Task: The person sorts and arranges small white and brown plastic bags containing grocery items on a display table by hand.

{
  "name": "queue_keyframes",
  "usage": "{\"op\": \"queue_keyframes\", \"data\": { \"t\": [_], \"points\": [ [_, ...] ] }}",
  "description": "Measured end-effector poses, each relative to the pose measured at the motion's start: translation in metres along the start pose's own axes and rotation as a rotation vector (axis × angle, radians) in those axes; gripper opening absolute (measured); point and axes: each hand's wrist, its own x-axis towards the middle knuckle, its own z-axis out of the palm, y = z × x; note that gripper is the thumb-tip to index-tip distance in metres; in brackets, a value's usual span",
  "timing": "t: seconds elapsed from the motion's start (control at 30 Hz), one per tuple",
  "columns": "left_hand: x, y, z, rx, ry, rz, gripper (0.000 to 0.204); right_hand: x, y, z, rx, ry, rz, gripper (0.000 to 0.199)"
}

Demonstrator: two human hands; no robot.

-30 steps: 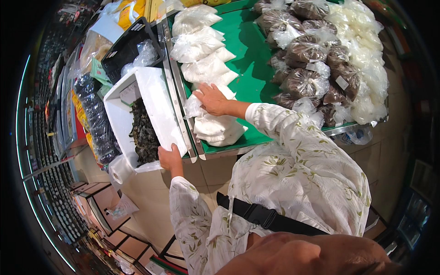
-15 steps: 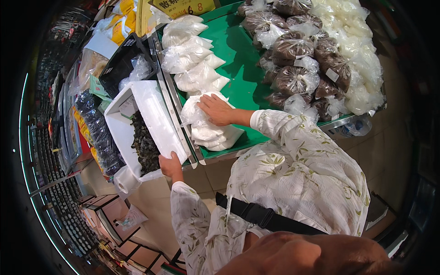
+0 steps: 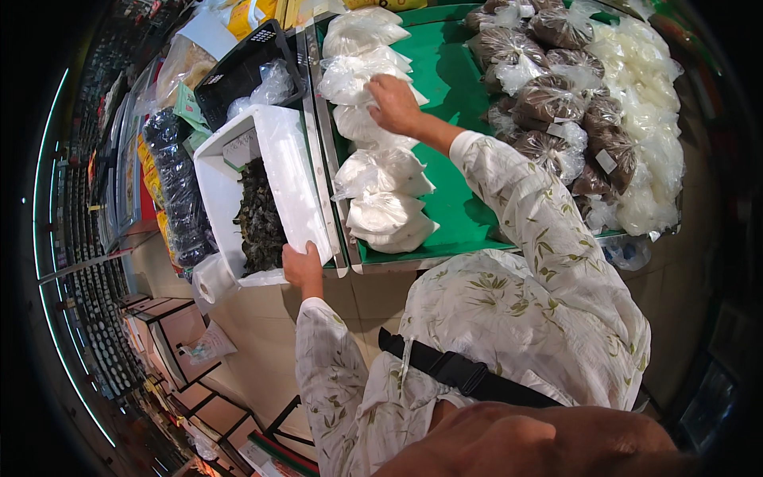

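Note:
My left hand [image 3: 303, 268] is closed on the near rim of a white foam box [image 3: 292, 183]. Dark, dried, leafy pieces [image 3: 260, 219] lie inside the box. My right hand [image 3: 395, 103] is over the row of clear bags of white powder, its thumb and bent fingers apart. Its fingertips are at the middle bags [image 3: 358, 126]; whether they press on them I cannot tell. Two more powder bags, an upper one [image 3: 383, 173] and a lower one [image 3: 389, 222], lie at the near end of the row, on the green display tray [image 3: 449, 191].
Bags of brown contents [image 3: 548, 99] and pale translucent bags [image 3: 640, 119] are piled on the right. Left of the foam box are a black plastic crate [image 3: 246, 75], a dark plastic-wrapped bundle [image 3: 176, 187] and a plastic roll [image 3: 214, 278]. A metal edge [image 3: 322, 159] divides box and tray.
My right hand has left the nearest powder bags and moved farther up the row. My left hand stays on the foam box rim. The whole view has shifted slightly.

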Motion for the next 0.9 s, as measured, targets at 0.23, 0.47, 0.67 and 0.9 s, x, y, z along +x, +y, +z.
{"op": "queue_keyframes", "data": {
  "t": [0.23, 0.47, 0.67, 0.9],
  "points": [
    [0.001, -0.003, 0.002, 0.000, 0.031, 0.028, 0.040, 0.068, 0.024, 0.046, -0.341, -0.229, 0.197, 0.036],
    [0.000, 0.000, -0.002, 0.010, 0.019, 0.000, 0.040, 0.073, 0.042, 0.068, -0.294, -0.236, 0.302, 0.014],
    [0.002, -0.001, 0.000, -0.004, 0.059, 0.034, 0.038, 0.074, 0.065, 0.070, 0.177, -0.058, 0.433, 0.034],
    [0.001, -0.001, 0.000, -0.025, 0.076, 0.052, 0.036, 0.094, 0.056, 0.021, 0.590, 0.068, 0.362, 0.031]
  ]
}}
